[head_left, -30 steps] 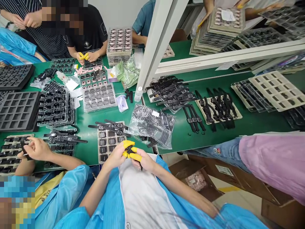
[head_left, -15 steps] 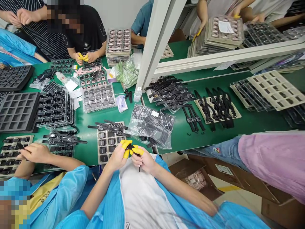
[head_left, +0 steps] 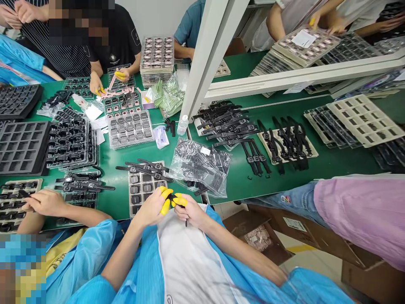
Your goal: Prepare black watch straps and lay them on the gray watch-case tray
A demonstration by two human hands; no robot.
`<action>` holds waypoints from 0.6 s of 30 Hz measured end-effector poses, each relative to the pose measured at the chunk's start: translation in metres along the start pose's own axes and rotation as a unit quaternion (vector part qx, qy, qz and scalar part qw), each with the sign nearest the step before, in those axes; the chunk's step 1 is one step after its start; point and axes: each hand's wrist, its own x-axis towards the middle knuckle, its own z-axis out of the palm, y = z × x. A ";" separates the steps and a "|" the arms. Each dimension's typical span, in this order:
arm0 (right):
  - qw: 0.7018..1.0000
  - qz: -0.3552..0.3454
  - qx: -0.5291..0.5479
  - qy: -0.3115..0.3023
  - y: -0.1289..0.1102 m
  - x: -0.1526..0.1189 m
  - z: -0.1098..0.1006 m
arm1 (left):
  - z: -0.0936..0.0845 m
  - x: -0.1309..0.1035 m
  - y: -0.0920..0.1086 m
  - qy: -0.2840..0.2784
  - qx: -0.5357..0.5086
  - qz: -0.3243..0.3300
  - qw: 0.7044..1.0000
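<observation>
The left hand (head_left: 152, 207) and right hand (head_left: 192, 211), both wearing yellow finger covers (head_left: 165, 206), grip a small black part (head_left: 171, 197) between their fingertips. On the green table (head_left: 242, 185), a tray (head_left: 141, 193) of dark square pieces lies near the left hand, black-strapped watches (head_left: 150, 168) across its upper end, beside a clear plastic bag (head_left: 216, 185)

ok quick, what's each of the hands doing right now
Left hand: closed, pinching a black watch strap.
Right hand: closed, gripping the same black watch strap.
</observation>
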 end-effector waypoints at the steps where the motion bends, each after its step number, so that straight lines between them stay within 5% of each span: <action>1: 1.000 0.003 0.001 0.000 0.000 0.000 0.000 | 0.000 -0.001 0.000 -0.002 -0.002 0.000 1.000; 6: 1.000 0.009 -0.019 0.010 0.004 0.001 0.001 | 0.004 -0.003 -0.002 -0.010 0.018 -0.030 0.999; 12: 1.000 -0.007 -0.006 -0.014 0.007 0.002 -0.001 | 0.006 -0.010 -0.009 0.021 -0.112 -0.035 0.993; 15: 0.999 -0.041 -0.019 0.016 0.007 0.006 -0.003 | 0.016 -0.009 -0.010 0.103 -0.166 -0.091 0.976; 18: 0.999 -0.016 -0.047 0.017 0.006 0.009 -0.005 | 0.032 -0.001 -0.008 0.241 -0.256 -0.140 0.926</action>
